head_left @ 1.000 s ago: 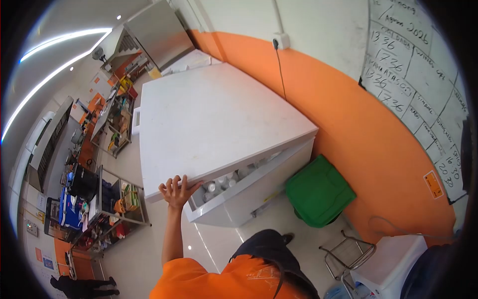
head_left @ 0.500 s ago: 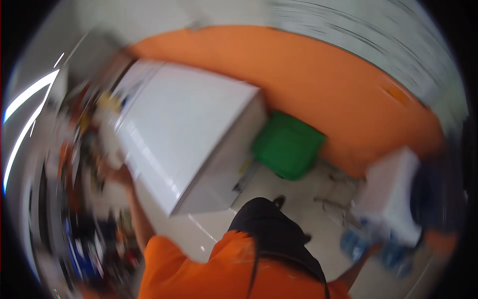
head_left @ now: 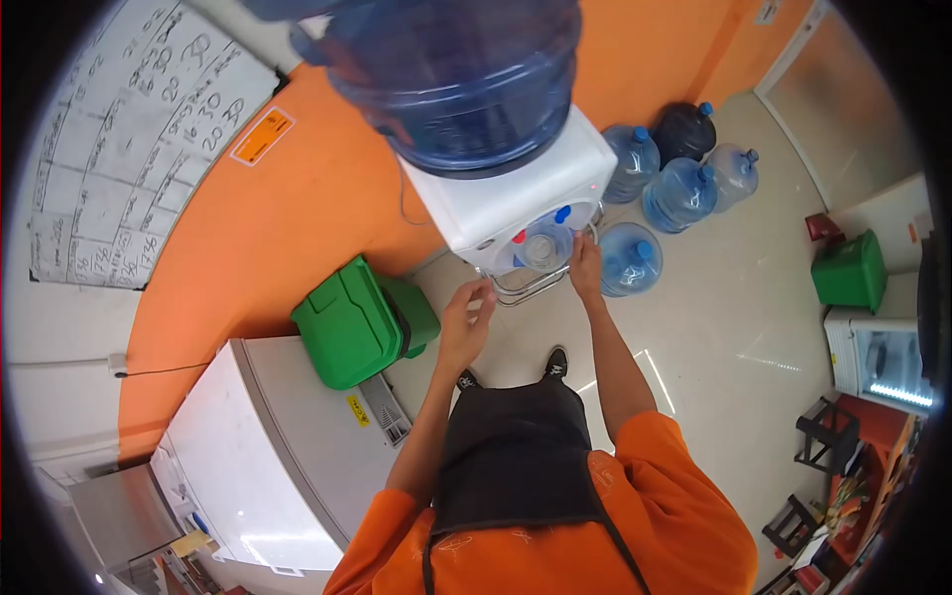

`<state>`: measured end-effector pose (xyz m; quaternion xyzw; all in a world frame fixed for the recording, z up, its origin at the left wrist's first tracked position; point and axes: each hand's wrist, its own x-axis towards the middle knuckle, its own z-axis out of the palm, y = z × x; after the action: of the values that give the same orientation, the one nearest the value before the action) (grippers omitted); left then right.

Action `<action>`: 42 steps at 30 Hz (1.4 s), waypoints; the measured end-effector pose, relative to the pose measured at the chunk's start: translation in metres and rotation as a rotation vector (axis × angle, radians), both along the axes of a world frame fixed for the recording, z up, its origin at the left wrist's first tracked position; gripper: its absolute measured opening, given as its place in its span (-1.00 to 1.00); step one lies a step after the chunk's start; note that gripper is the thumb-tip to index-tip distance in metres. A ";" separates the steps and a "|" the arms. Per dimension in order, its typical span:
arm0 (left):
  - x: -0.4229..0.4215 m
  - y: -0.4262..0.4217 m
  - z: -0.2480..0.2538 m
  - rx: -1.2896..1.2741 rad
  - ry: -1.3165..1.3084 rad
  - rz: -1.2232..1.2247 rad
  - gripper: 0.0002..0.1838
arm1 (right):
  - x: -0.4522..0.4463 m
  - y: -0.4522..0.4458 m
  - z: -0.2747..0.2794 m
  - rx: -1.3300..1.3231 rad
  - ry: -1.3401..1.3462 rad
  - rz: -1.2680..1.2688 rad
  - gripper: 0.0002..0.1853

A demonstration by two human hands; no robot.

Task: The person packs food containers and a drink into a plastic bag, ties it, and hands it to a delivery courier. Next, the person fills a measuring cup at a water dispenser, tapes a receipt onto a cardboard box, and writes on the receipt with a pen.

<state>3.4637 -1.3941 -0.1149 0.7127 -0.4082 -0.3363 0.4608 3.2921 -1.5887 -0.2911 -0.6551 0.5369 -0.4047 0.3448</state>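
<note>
A white water dispenser (head_left: pixel 516 198) stands in front of me with a large blue water jug (head_left: pixel 456 89) on top. Red and blue taps sit on its front, and a clear cup (head_left: pixel 541 250) is in the round recess below them. My left hand (head_left: pixel 466 325) is at the left front corner of the metal stand (head_left: pixel 531 291), fingers bent and apart, nothing visible in them. Beside the recess, my right hand (head_left: pixel 586 266) reaches up at the stand's right side. Its fingers are partly hidden, so I cannot tell whether they grip the rail.
Several water jugs (head_left: pixel 680 195) stand on the floor to the right. A green bin (head_left: pixel 347 322) and a white chest freezer (head_left: pixel 243 456) are at left. A whiteboard (head_left: pixel 129 149) hangs on the wall. Farther right are another green bin (head_left: pixel 851 273) and black stools (head_left: pixel 826 436).
My view has swung from the freezer to the water dispenser, which now lies straight ahead. Both hands, wide apart before, have come together in front of the dispenser.
</note>
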 end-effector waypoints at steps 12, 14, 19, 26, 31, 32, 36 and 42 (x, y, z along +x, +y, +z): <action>-0.040 -0.091 0.024 -0.138 -0.908 -0.044 -0.63 | -0.011 0.014 0.002 0.306 -0.103 0.090 -0.36; -0.033 -0.098 0.040 -0.237 -1.153 -0.064 -0.57 | -0.011 0.018 0.006 0.334 -0.124 0.079 -0.37; -0.001 -0.108 0.030 -0.210 -1.327 -0.240 -0.32 | -0.008 0.025 0.007 0.232 -0.177 0.015 -0.39; -0.002 -0.124 0.020 -0.184 -1.531 -0.156 -0.12 | -0.007 0.027 0.014 0.258 -0.156 -0.011 -0.42; -0.009 -0.135 0.000 -0.257 -1.526 -0.011 0.01 | -0.006 0.027 0.014 0.227 -0.142 -0.006 -0.42; -0.012 -0.138 -0.004 -0.259 -1.540 0.036 0.01 | -0.006 0.027 0.014 0.217 -0.135 -0.008 -0.42; -0.025 -0.144 -0.012 -0.182 -1.566 0.136 0.04 | -0.005 0.027 0.016 0.188 -0.161 -0.015 -0.41; -0.029 -0.148 -0.021 -0.229 -1.515 0.190 0.09 | -0.007 0.028 0.020 0.220 -0.166 -0.011 -0.41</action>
<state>3.4351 -1.5424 -0.1355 0.7281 -0.5815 0.3290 0.1534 3.2853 -1.5610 -0.2713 -0.5747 0.5512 -0.3979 0.4556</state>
